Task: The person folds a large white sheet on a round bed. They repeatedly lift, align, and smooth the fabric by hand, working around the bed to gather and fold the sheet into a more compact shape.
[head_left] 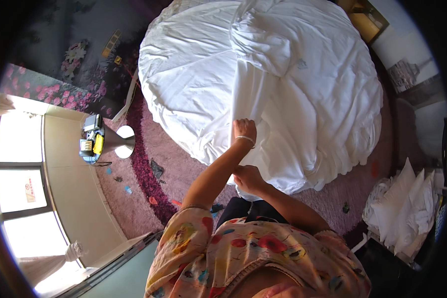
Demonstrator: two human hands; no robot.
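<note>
A large white sheet (pixel 328 114) covers the round bed in front of me, wrinkled, with a bunched mound near the middle. A folded strip of it runs from that mound toward me. My left hand (pixel 245 130), with a light bracelet at the wrist, is closed around this strip over the bed. Nearer my body, below the left forearm, my right hand (pixel 249 179) is closed on the sheet at the bed's near edge. The left forearm partly hides the fingertips of the right hand.
On the left, a round side table (pixel 125 141) stands by the windows with a caddy of small items (pixel 91 144). White pillows (pixel 400 208) are piled at the right. Pink-purple carpet (pixel 169 129) surrounds the bed; a dark floral wall panel (pixel 79 74) stands far left.
</note>
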